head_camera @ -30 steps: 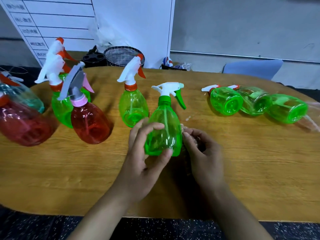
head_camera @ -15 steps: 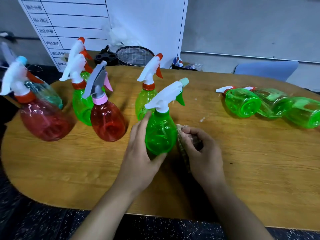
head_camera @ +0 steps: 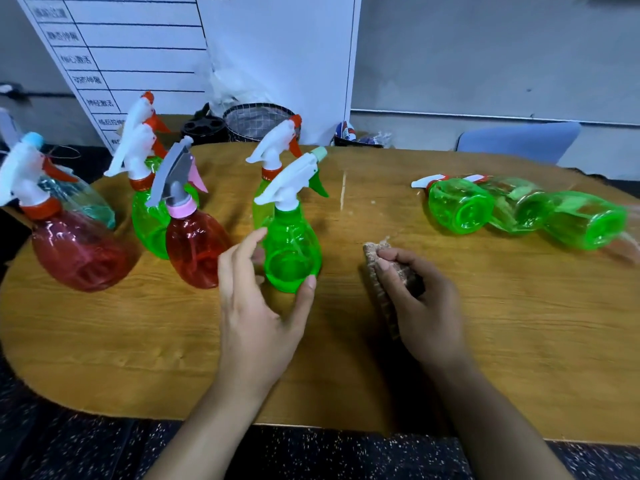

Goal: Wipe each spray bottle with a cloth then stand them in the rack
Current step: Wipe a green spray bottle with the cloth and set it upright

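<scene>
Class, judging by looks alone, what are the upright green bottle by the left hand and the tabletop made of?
Green bottle: probably thin glossy plastic, since you see through its tinted wall. Tabletop: wood-grain pattern with a smooth finish; solid wood or printed laminate cannot be told.

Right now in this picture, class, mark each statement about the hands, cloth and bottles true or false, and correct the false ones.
1. The right hand holds the cloth. True.
2. The cloth touches the green bottle with the green trigger. False: the cloth is apart from it, to its right.
3. Three green bottles lie on their sides at the right of the table. True.
4. The left hand lifts the green bottle off the table. False: the bottle stands upright on the table.
5. Two red bottles stand upright. True.
</scene>
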Tool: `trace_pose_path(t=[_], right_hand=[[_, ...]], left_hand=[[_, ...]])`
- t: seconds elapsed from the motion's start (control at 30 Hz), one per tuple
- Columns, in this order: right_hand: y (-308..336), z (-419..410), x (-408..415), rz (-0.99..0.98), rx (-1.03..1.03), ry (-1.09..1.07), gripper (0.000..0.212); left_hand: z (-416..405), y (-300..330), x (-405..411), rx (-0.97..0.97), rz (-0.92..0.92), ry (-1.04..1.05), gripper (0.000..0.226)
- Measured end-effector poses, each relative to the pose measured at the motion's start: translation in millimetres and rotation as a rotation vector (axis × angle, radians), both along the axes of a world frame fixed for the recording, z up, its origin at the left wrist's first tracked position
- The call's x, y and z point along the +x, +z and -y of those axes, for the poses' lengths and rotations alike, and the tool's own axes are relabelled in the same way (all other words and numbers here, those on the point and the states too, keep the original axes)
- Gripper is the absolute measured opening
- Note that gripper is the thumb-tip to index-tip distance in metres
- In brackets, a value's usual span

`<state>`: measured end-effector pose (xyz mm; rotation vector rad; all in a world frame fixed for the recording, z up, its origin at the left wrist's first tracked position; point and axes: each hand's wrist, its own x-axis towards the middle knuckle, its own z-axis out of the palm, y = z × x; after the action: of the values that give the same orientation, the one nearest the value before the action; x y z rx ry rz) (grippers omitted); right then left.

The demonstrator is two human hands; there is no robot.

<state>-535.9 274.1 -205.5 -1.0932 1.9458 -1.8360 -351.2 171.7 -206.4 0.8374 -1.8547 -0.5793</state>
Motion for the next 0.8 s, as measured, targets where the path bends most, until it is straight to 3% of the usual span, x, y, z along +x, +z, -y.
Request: trace_pose_path(t=[0.17, 0.3, 0.53, 0.8], right_hand=[[10.8, -16.5, -27.1, -0.030, -0.035, -0.059, 0.016], [17.6, -32.8, -61.6, -0.016, -0.047, -0.178, 0.016], [29.0, -58.6, -120.2, -0.078, -0.017, -0.411, 0.014], [31.6, -61.9, -142.3, 0.075, -0.105, -0.497, 0.010]], left_hand=[[-26.9, 4.5, -27.3, 0.098, -0.072, -0.114, 0.058], [-45.3, 9.8, -82.7, 0.249, -0.021, -0.207, 0.069], [-50.4, 19.8, -202.4, 0.275, 0.097, -0.315, 0.080], [-9.9, 12.9, -295.9, 0.169, 0.335, -0.329, 0.104]])
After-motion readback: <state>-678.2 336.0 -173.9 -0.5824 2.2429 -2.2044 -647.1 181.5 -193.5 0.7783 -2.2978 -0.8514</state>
